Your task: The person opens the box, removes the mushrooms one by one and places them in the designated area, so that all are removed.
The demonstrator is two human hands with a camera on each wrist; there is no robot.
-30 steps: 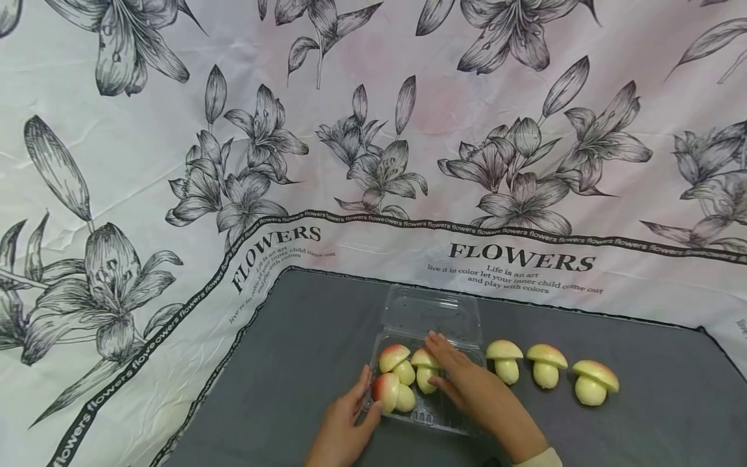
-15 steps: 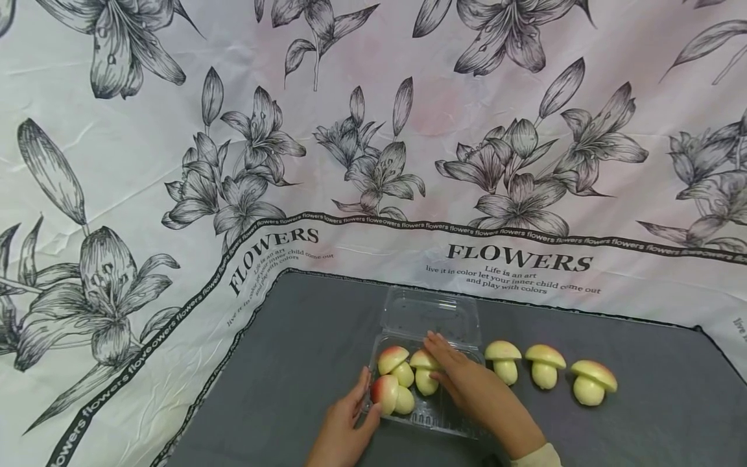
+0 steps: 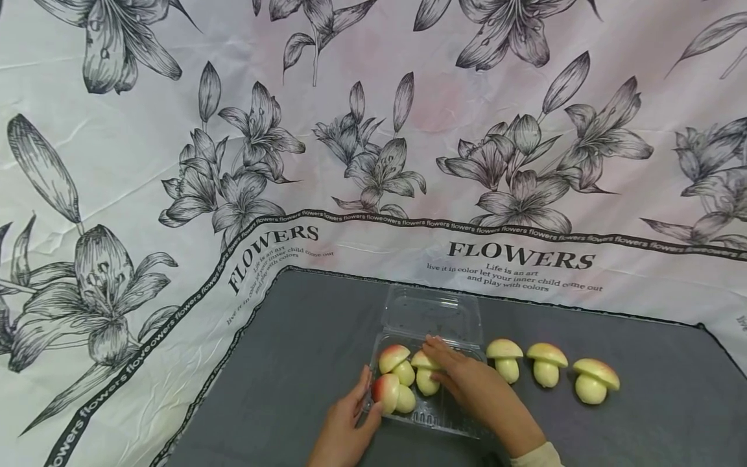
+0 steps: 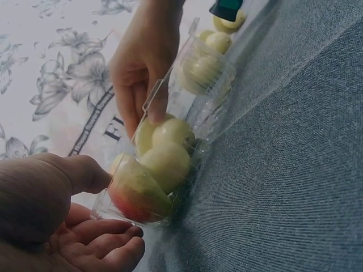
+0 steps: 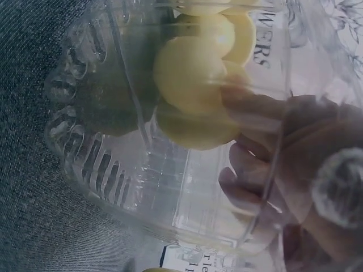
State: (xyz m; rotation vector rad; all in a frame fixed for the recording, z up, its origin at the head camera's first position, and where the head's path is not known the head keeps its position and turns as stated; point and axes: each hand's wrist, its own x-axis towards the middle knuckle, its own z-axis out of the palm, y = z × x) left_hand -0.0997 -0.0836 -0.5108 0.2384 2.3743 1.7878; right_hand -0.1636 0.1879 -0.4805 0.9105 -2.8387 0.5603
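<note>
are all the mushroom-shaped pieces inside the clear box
No, three mushroom-shaped pieces sit on the gray table to the right of the clear box.

Clear plastic clamshell box [image 3: 428, 417] lies open, hinged lid [image 3: 433, 314] laid back on far side. In it, pale-yellow mushroom-shaped pcs — far-left mushroom [image 3: 395, 362], tilted, red-tinged cap to far L; near-left mushroom [image 3: 393, 394] on its side, red-tinged cap L, stem R; mid-box mushroom [image 3: 426, 376], just R of far-left pc, stem toward near side — cap partly hidden.
</note>
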